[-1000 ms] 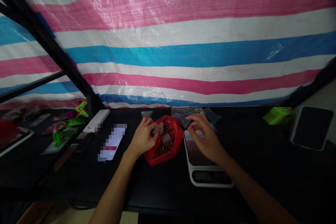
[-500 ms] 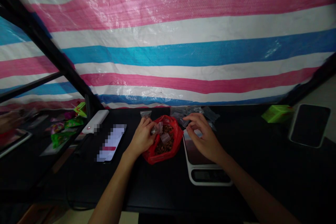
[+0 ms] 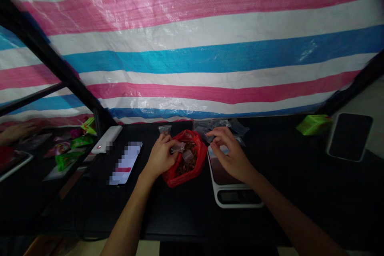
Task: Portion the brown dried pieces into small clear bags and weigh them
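Note:
My left hand [image 3: 162,155] is closed at the left rim of a red plastic bag [image 3: 169,178]. A small clear plastic bag [image 3: 179,147] shows between its thumb and fingers. Brown, crumbly dried pieces [image 3: 190,164] fill the red bag, and a small clear piece of plastic [image 3: 188,156] lies on top of them. Over a white kitchen scale [image 3: 220,204] hovers my right hand [image 3: 229,155], its fingers curved and the thumb apart from them. Nothing clear shows in it. Part of the scale's dark plate is hidden under that hand.
Several clear plastic bags [image 3: 237,127] lie behind the scale, and another [image 3: 165,129] beyond my left hand. To the left are a lit phone [image 3: 127,164] and a white bar-shaped device [image 3: 108,139]. A green box [image 3: 313,125] and a propped dark-screened device [image 3: 349,137] stand at right.
The whole view has shifted slightly. My left hand still grips the small clear bag, and my right hand stays over the scale with little visible movement.

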The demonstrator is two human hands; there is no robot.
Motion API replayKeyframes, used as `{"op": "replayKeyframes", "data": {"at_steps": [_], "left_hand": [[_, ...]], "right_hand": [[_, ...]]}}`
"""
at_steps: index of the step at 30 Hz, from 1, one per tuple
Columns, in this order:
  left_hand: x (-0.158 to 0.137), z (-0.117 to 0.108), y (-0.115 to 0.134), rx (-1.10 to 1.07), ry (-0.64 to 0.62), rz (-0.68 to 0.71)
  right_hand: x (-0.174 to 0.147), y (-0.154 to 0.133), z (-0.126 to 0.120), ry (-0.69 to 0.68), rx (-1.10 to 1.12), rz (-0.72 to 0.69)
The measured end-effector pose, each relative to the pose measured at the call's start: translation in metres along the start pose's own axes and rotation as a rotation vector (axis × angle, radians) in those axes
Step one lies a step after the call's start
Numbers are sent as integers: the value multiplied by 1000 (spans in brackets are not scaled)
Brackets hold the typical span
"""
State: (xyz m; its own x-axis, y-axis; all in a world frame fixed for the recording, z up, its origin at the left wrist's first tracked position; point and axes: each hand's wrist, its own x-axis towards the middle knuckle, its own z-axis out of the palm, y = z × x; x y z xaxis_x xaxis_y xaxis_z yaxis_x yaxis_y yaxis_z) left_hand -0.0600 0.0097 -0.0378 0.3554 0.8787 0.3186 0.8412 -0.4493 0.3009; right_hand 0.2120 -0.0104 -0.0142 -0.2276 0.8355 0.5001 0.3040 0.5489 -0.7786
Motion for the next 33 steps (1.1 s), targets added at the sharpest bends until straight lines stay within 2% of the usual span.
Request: {"op": "replayKeyframes", "data": {"at_steps": [10,18,22,27,30,33], "left_hand": [[1,0,0,-16,43,-8],[3,-10,9,-352,127,21],[2,-18,24,-507,75,115],[-3,-14,43,-570,3,216],[-5,-10,51,-607,-61,247],[-7,-10,51,-643,-50,249]], "right_hand": [[-1,-1,-1,-18,7,-15],[-1,-2,0,-44,-62,-61],[-4,-5,1,-117,-137,-123],[-11,-6,9,-232,-171,-224],[-12,-9,9,-209,-147,-259],[-7,-14,-5,-162,-87,-222]]}}
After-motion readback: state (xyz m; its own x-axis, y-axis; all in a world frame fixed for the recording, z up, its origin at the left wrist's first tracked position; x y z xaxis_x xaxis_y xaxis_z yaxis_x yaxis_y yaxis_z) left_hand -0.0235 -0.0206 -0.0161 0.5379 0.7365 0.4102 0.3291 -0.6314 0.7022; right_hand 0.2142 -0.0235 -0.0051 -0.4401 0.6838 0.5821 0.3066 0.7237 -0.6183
